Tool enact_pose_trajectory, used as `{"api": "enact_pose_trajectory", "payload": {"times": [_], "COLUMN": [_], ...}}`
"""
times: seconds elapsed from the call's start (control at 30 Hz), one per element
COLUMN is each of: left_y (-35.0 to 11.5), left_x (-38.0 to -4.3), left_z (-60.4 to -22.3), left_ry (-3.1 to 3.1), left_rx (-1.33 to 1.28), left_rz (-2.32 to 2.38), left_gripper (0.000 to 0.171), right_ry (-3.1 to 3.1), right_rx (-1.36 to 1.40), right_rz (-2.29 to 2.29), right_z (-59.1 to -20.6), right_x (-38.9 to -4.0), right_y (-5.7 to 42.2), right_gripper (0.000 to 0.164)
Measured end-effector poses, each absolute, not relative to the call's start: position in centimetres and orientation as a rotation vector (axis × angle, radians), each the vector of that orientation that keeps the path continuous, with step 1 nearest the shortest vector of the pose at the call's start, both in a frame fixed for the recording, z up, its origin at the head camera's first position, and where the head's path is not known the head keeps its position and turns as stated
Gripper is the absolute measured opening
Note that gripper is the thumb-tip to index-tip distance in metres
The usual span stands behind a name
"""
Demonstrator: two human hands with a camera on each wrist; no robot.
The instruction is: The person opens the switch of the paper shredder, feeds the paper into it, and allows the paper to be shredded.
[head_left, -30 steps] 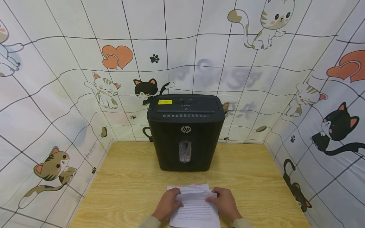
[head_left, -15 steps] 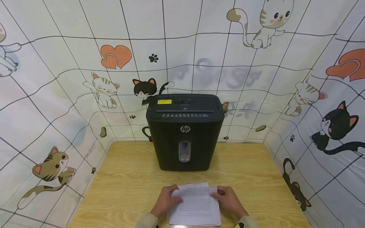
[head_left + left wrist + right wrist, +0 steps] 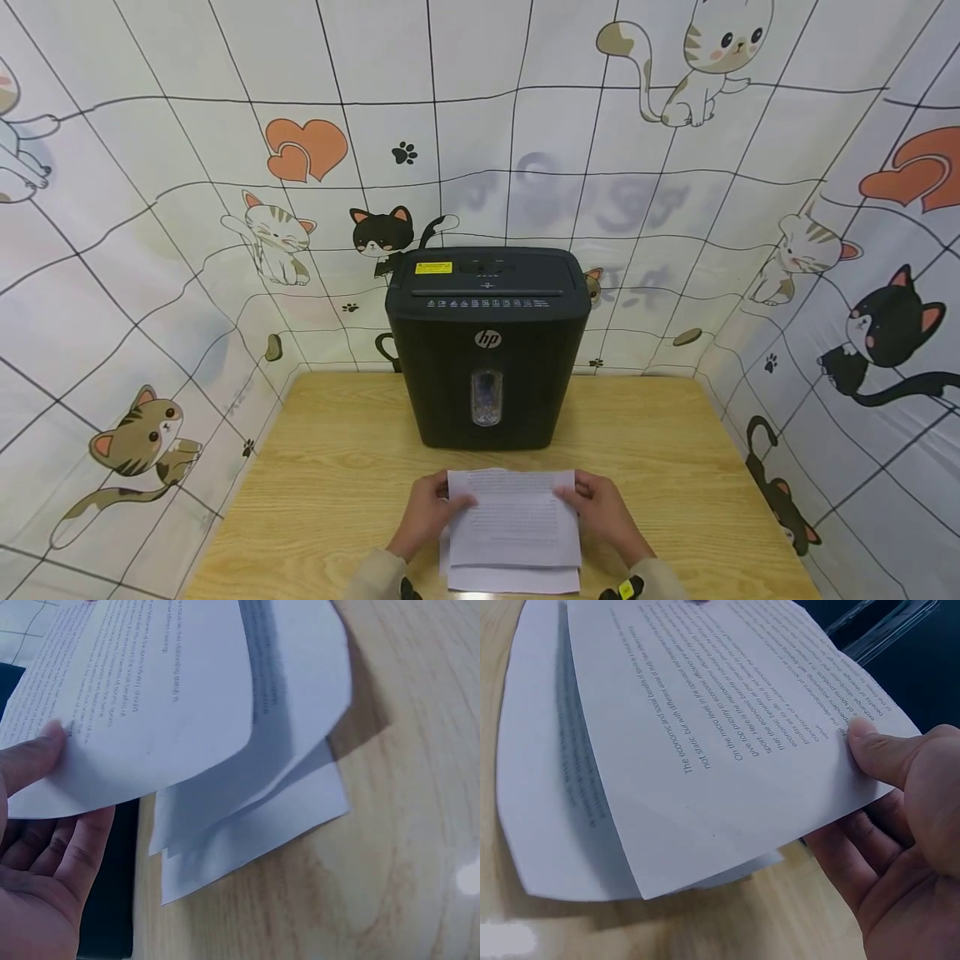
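Observation:
A printed sheet of paper (image 3: 513, 517) is held up over a loose stack of paper (image 3: 517, 579) at the table's near side. My left hand (image 3: 429, 510) pinches the sheet's left edge, thumb on top and fingers beneath; the left wrist view shows this grip on the sheet (image 3: 157, 712). On the opposite edge my right hand (image 3: 602, 510) pinches the same sheet, its thumb over the print in the right wrist view. Below the raised sheet, the other papers (image 3: 255, 840) lie slightly fanned on the wood. How many sheets are there cannot be told.
Behind the papers stands a black HP paper shredder (image 3: 487, 358), with a slot across its top and a small clear window in front. The wooden table (image 3: 330, 467) is enclosed by white cloth walls (image 3: 480, 133) printed with cats and grid lines.
Both hands have moved slightly forward, and one sheet has separated from the stack and risen. My right hand has shifted from the stack's upper right corner to this sheet's edge.

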State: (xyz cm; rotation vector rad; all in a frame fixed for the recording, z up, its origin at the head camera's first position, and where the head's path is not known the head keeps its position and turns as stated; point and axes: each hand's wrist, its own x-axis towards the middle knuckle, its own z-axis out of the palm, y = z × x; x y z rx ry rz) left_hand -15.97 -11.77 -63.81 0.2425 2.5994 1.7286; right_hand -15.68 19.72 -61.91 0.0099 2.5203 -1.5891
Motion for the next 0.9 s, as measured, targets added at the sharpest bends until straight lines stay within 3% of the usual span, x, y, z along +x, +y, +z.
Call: {"api": "enact_pose_trajectory", "payload": {"times": [0.27,0.9], "left_y": [-12.0,-12.9], "left_x": [-16.4,-18.0], "left_z": [-62.3,-57.2], "left_ry": [2.56,2.623], "left_rx": [0.243,0.126], "left_rz": [1.837,1.897], "left_gripper": [0.019,0.01], "right_ry": [2.57,2.633], "right_rx": [0.047,-0.019], "right_rz": [-1.604,-1.673], "right_z": [-60.3,-55.0], "right_x": [-16.3,-18.5], "right_y": [19.3,18.4], "right_gripper": [0.025,0.021]}}
